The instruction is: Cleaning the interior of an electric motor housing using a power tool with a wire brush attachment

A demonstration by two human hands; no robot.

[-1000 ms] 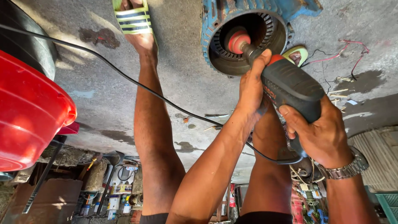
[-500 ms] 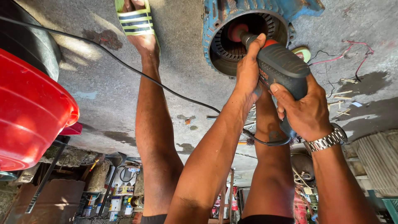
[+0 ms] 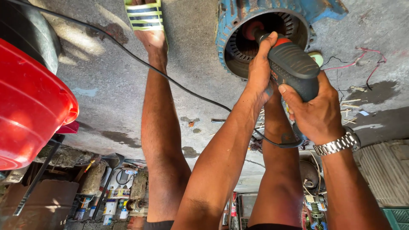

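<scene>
1. Head view: both hands grip a dark grey power tool (image 3: 294,70) with an orange band near its nose. The left hand (image 3: 260,68) wraps the front of the tool, fingers curled tight around the neck just behind the working end. The right hand (image 3: 317,113) clasps the rear of the body, thumb laid across the casing, a metal wristwatch (image 3: 338,144) on that wrist.
2. The tool's nose carries a reddish round head (image 3: 252,29) that sits inside the open bore of the blue motor housing (image 3: 232,32), which lies on the concrete floor (image 3: 106,85). The left hand is at the housing's rim; the right is farther out from it.
3. A black cable (image 3: 170,76) runs across the floor from beside the housing, passing the bare leg and a foot in a green striped sandal (image 3: 145,15).
4. Well away from the housing, a red plastic basin (image 3: 30,106) fills the frame's edge; thin red wire (image 3: 362,59) and scraps lie on the housing's other side.
</scene>
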